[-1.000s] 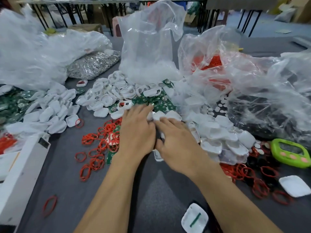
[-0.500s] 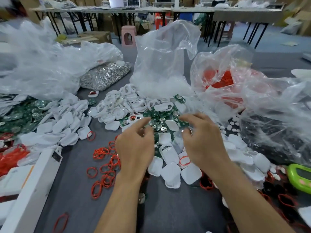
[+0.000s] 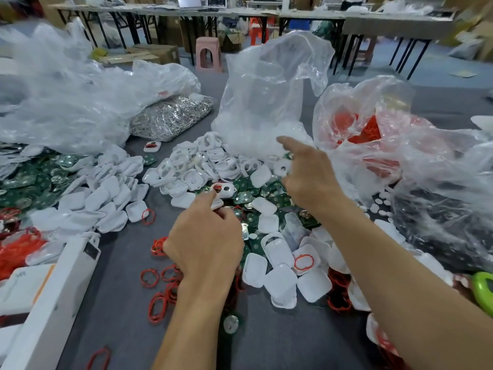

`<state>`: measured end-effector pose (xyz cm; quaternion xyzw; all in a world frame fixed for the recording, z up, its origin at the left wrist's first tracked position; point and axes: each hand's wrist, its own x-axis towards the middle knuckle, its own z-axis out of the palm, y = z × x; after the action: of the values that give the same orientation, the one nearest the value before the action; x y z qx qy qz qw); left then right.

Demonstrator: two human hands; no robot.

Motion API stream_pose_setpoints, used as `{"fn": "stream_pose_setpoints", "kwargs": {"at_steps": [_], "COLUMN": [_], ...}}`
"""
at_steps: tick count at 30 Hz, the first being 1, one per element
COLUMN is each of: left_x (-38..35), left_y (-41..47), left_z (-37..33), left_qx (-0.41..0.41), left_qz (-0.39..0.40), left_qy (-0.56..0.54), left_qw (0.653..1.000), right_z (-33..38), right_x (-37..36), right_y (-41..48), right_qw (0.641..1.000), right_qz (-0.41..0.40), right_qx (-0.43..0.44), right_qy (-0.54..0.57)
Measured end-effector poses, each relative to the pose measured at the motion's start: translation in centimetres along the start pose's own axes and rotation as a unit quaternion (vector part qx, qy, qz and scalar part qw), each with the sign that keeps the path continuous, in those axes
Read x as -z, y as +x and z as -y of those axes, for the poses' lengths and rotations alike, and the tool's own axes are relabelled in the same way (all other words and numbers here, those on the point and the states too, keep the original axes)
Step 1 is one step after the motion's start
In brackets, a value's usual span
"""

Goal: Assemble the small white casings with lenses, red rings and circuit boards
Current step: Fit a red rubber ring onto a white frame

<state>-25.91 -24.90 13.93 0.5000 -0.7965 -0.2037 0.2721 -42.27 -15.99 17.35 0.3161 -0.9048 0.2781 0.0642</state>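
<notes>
Hands apart: pinching a white casing (image 3: pixel 282 168) in the right hand (image 3: pixel 306 180), left hand (image 3: pixel 205 244) curled, grip unclear. Probably light, stiff, slick; best taken by its edges.

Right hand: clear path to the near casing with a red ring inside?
Likely yes: that casing lies uncovered atop the pile, left of the forearm, but the right hand pinches a white part.

Assembly workshop, long folding tables (image 3: pixel 293 14), cardboard boxes (image 3: pixel 149 53), bulk parts bags (image 3: pixel 269 102)
</notes>
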Motion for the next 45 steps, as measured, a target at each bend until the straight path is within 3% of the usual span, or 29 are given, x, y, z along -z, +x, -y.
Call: {"fn": "stream_pose_setpoints", "kwargs": {"at_steps": [2, 7, 10, 13, 14, 16, 18, 20, 23, 25, 29, 32, 34, 40, 45], "left_x": [-0.3, -0.1, 0.5, 0.8, 0.5, -0.3, -1.1, -1.5, -1.2, -1.0, -0.2, 0.7, 1.3, 2.0, 2.2], "left_y": [-0.6, -1.6, -2.6, -3.9, -4.2, -4.6, -5.2, -5.7, -5.6, -5.3, -4.7, -3.5, -2.9, -3.2, -3.4], "left_z": [0.0, -0.6, -1.8, -2.3, -2.2, -2.1, -2.0, -2.4, -3.6, -3.8, -3.6, -3.0, -2.6, -2.4, -1.3], "left_qx": [-0.031, -0.061, -0.063, -0.135, -0.169, -0.225, -0.232, -0.151, 0.015, 0.036, 0.117, 0.174, 0.162, 0.105, 0.129], "left_qz": [0.018, 0.046, -0.004, -0.083, -0.076, 0.028, 0.139, 0.245, 0.430, 0.507, 0.482, 0.429, 0.414, 0.407, 0.398], "left_qy": [0.033, 0.066, 0.070, 0.043, 0.023, -0.062, -0.181, -0.323, -0.480, -0.488, -0.535, -0.594, -0.601, -0.529, -0.524], "left_qw": [0.999, 0.995, 0.996, 0.986, 0.982, 0.972, 0.946, 0.902, 0.764, 0.710, 0.684, 0.658, 0.665, 0.737, 0.742], "right_z": [-0.8, -1.9, -2.8, -3.8, -4.1, -4.5, -4.9, -5.2, -5.6, -5.7, -6.1, -6.6, -6.7, -5.8, -3.6], "right_x": [2.1, 4.4, 3.7, 3.3, 3.3, 3.4, 3.7, 4.0, 4.4, 4.4, 4.0, 4.2, 4.4, 5.0, 3.6], "right_y": [-2.3, -11.0, -13.9, -14.7, -14.7, -14.7, -14.6, -14.5, -14.3, -14.2, -14.1, -14.2, -14.4, -14.9, -15.6], "right_qw": [0.999, 0.967, 0.953, 0.941, 0.937, 0.925, 0.911, 0.901, 0.914, 0.920, 0.911, 0.924, 0.936, 0.983, 0.995], "right_qz": [-0.031, -0.027, -0.053, -0.064, -0.071, -0.082, -0.072, -0.023, 0.046, 0.034, -0.126, -0.174, -0.177, -0.112, 0.035], "right_qx": [-0.018, -0.071, -0.113, -0.117, -0.115, -0.115, -0.101, -0.058, 0.032, 0.050, -0.075, -0.107, -0.103, -0.061, -0.038], "right_qy": [0.027, 0.244, 0.277, 0.310, 0.321, 0.352, 0.392, 0.429, 0.403, 0.388, 0.384, 0.325, 0.285, 0.134, 0.083]}}
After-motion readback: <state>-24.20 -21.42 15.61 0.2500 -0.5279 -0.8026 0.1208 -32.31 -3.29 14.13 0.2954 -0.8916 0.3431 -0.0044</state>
